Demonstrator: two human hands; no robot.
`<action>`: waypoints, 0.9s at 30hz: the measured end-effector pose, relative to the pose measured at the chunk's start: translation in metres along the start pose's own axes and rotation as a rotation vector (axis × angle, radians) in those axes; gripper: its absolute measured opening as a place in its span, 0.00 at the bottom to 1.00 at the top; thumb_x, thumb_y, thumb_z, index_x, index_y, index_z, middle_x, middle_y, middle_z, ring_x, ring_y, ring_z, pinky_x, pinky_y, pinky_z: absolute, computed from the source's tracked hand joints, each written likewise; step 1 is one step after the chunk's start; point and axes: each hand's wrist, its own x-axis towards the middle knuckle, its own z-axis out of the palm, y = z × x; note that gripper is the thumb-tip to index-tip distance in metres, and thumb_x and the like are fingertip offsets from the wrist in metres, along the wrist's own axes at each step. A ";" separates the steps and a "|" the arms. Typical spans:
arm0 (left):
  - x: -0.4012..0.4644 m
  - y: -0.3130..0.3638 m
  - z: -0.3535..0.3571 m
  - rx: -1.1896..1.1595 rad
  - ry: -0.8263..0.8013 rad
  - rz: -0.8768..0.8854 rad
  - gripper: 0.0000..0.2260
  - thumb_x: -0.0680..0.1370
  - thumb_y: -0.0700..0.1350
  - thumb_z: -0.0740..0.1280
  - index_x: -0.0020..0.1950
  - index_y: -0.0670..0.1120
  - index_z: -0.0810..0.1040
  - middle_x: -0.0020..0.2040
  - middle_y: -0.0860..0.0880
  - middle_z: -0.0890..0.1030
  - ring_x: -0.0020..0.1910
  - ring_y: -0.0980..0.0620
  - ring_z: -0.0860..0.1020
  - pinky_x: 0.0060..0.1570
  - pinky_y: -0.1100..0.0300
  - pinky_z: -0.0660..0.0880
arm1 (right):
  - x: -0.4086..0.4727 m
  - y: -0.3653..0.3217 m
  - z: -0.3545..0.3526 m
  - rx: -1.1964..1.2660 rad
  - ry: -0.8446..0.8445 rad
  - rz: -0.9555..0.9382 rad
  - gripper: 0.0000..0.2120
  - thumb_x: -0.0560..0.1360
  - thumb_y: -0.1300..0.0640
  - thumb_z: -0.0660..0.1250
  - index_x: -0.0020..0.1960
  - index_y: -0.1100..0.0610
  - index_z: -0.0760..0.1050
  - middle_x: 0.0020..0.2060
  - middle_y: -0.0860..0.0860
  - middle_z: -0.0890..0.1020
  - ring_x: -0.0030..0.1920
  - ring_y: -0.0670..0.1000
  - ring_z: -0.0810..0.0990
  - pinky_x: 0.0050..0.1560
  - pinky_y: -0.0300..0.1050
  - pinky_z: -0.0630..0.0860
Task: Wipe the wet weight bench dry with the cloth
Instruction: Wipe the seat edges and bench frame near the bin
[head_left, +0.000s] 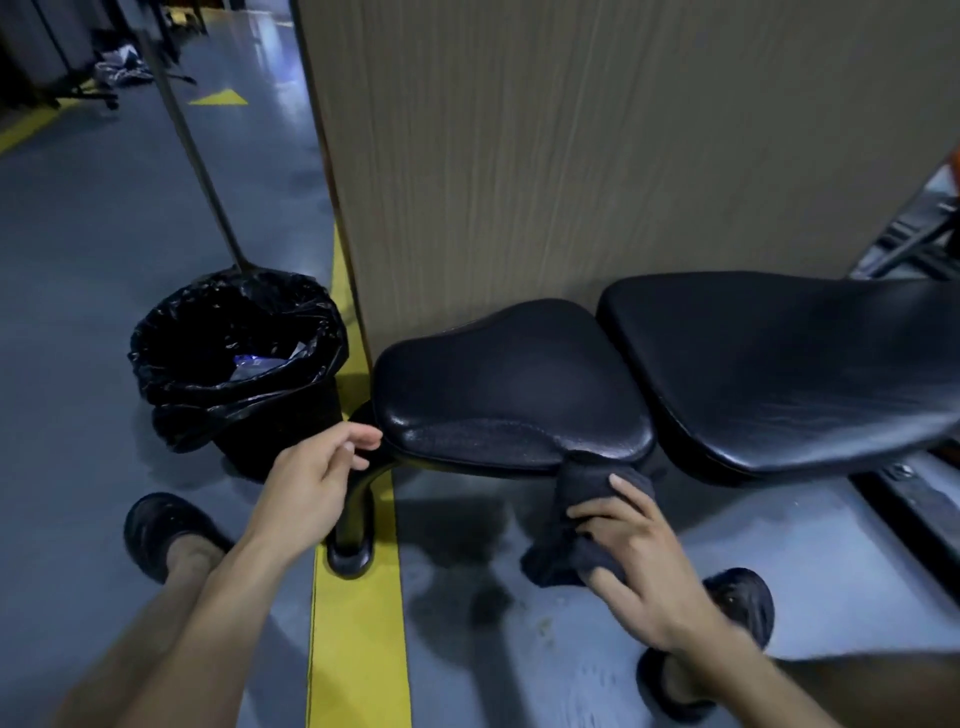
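Observation:
The black weight bench has a small seat pad (511, 384) in the middle and a longer back pad (779, 364) to its right. Fine droplets show along the seat pad's near edge. My right hand (639, 561) grips a dark grey cloth (566, 519) pressed against the seat pad's near right corner, with the cloth hanging below the edge. My left hand (317, 478) hovers at the seat pad's left end, fingers loosely curled, just above the bench's black front leg (358, 519). It holds nothing.
A bin with a black liner (234, 358) stands left of the bench, a thin pole leaning over it. A tall wood-grain panel (545, 156) rises behind the bench. A yellow floor stripe (358, 623) runs under the leg. My dark shoes (161, 530) rest on the wet grey floor.

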 end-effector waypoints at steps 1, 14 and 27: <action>0.000 0.001 0.001 -0.008 0.004 0.004 0.15 0.85 0.41 0.57 0.58 0.54 0.81 0.54 0.61 0.83 0.50 0.66 0.81 0.49 0.65 0.74 | -0.006 -0.014 0.011 0.198 0.096 0.150 0.13 0.68 0.51 0.62 0.43 0.54 0.83 0.49 0.44 0.84 0.62 0.42 0.76 0.75 0.44 0.57; -0.004 0.019 0.015 -0.014 0.018 0.121 0.14 0.84 0.38 0.59 0.58 0.51 0.82 0.51 0.57 0.84 0.51 0.69 0.79 0.46 0.79 0.68 | 0.038 -0.079 0.013 1.840 0.969 1.404 0.18 0.82 0.46 0.57 0.61 0.57 0.76 0.50 0.50 0.82 0.53 0.47 0.80 0.60 0.43 0.73; 0.014 0.047 0.048 0.026 -0.006 0.297 0.15 0.82 0.35 0.60 0.55 0.51 0.82 0.53 0.58 0.82 0.53 0.59 0.80 0.53 0.60 0.73 | 0.061 -0.007 -0.011 1.092 0.778 1.426 0.20 0.81 0.45 0.59 0.66 0.57 0.75 0.61 0.53 0.79 0.60 0.55 0.77 0.63 0.52 0.73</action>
